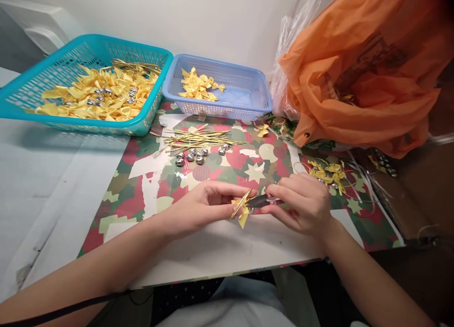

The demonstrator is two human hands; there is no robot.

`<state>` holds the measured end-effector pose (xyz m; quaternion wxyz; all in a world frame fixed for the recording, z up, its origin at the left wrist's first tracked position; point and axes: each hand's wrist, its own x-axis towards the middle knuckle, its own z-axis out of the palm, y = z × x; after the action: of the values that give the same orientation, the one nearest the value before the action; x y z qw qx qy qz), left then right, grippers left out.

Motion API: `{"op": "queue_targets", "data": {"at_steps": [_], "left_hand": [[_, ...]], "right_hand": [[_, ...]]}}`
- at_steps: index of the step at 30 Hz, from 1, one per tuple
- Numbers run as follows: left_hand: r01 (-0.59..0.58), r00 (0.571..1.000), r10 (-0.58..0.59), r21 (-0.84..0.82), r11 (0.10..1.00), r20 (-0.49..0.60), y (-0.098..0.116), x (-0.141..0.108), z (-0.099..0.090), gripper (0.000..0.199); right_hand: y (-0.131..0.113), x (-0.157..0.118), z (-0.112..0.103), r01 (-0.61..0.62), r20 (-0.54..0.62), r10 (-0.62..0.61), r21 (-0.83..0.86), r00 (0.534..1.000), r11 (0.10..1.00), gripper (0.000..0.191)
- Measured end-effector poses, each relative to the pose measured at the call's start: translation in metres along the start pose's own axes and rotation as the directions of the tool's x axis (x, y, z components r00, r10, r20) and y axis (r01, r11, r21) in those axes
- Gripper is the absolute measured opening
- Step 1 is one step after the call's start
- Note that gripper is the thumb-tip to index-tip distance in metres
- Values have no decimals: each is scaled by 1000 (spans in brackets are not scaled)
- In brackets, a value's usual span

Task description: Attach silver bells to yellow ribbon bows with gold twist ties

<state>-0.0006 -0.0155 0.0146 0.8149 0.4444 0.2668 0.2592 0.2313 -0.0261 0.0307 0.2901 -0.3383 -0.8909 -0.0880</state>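
Centrally, the left hand (198, 206) pinches a yellow bow (243, 218) with gold wire (234, 215); the right hand (301, 202) grips a dark tool (258, 202) (type unclear). Wired bows (336, 168) lie right of the hands; loose wires (198, 140) and bells (199, 159), unattached, lie beyond on the desk (230, 253).

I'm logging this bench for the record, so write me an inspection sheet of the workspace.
Surface: patterned sheet, white patches showing.
Things: left hand holds yellow bow with gold strands; right hand holds dark tool; silver bells and loose gold stems lie beyond.
Clutter: orange bag and clear plastic, right.
Grip: both hands closed.
Cables: black cord or strap by left forearm.
Surroundings: teal basket and blue basket hold bows; pale wall behind.
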Motion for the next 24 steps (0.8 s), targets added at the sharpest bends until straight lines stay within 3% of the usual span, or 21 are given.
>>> {"op": "queue_targets", "data": {"at_steps": [15,24], "left_hand": [[6,998,-5,-12,1000,56,1,-1,-1,29],[60,998,-62,-94,994,-19,-8,3,-3,28]], "right_hand": [[1,0,0,28,14,-28,-2,1000,1000,44],[0,0,3,15,2,-15,-10,1000,1000,41]]}}
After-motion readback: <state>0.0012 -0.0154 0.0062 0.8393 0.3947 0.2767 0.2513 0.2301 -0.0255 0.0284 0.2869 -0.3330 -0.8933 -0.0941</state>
